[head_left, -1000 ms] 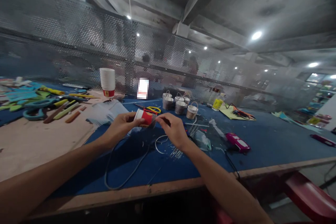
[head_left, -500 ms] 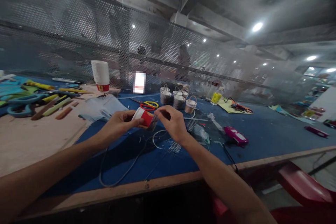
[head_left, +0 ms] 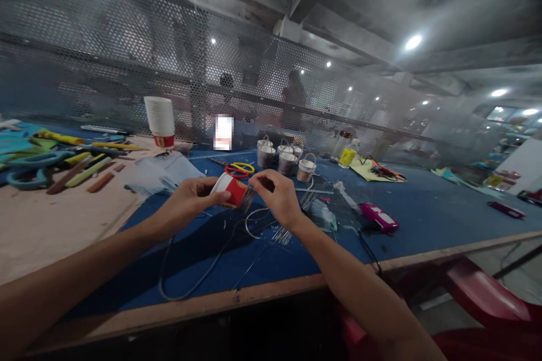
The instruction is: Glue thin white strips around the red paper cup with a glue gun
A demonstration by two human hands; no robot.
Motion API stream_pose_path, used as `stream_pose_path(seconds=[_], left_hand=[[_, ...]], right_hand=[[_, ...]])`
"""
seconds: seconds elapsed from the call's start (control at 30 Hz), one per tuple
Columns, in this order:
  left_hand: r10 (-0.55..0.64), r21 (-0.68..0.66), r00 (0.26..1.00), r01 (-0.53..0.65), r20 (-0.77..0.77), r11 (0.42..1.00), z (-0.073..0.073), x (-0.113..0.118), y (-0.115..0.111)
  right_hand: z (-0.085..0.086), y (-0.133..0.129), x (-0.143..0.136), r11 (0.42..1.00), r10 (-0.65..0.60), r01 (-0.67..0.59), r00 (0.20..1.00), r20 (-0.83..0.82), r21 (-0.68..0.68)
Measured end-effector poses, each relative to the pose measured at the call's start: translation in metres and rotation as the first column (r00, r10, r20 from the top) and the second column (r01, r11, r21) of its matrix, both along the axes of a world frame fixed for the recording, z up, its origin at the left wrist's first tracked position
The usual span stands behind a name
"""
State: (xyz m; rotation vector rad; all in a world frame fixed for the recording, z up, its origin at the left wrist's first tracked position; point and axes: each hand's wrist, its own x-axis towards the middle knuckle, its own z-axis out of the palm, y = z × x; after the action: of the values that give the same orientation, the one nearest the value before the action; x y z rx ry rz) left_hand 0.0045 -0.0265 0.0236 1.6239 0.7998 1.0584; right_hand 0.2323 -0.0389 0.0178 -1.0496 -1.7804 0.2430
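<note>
A red and white paper cup (head_left: pixel 234 189) is tilted on its side above the blue table, its white part toward the left. My left hand (head_left: pixel 195 196) is closed round it, thumb on the red side. At the cup's right end, my right hand (head_left: pixel 277 194) has its fingers pinched together at a greyish cord-like strip; whether they grip the strip is too small to tell. Behind the hands stand small grey cups with handles (head_left: pixel 287 159) and a brown one (head_left: pixel 306 169). Red and yellow scissors (head_left: pixel 239 170) lie just beyond the held cup.
A stack of white cups (head_left: pixel 160 115) stands at the back left. Blue scissors (head_left: pixel 29 177) and tools lie on the left. Thin wires (head_left: pixel 283 235) are below my right hand. Farther right are a purple device (head_left: pixel 379 218), a yellow-labelled bottle (head_left: pixel 348 155) and a red chair (head_left: pixel 486 293).
The view has shifted slightly. Both hands stay at the cup, and its greyish strip shows a little differently at the right end.
</note>
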Motion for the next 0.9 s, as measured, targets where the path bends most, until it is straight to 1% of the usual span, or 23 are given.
stream_pose_path(seconds=[0.13,0.4,0.67,0.9], left_hand=[[-0.013,0.000,1.000,0.013,0.004,1.000,0.0004,-0.0011,-0.0007],[-0.018,0.018,1.000,0.018,-0.022,1.000,-0.0010,-0.0029,0.0005],[-0.031,0.008,0.999,0.031,-0.018,0.999,-0.0033,-0.0032,0.0017],[-0.021,0.026,0.998,0.023,-0.054,0.999,-0.0061,-0.0060,0.0040]], right_hand=[[-0.0008,0.0013,0.0007,1.000,0.009,-0.009,1.000,-0.008,0.001],[-0.0012,0.0036,0.0015,0.998,-0.001,0.000,1.000,-0.018,-0.059],[-0.0006,0.0030,0.0014,0.997,-0.001,-0.002,0.999,-0.035,-0.082],[-0.0029,0.0047,0.0030,0.997,0.015,-0.019,0.999,-0.047,-0.082]])
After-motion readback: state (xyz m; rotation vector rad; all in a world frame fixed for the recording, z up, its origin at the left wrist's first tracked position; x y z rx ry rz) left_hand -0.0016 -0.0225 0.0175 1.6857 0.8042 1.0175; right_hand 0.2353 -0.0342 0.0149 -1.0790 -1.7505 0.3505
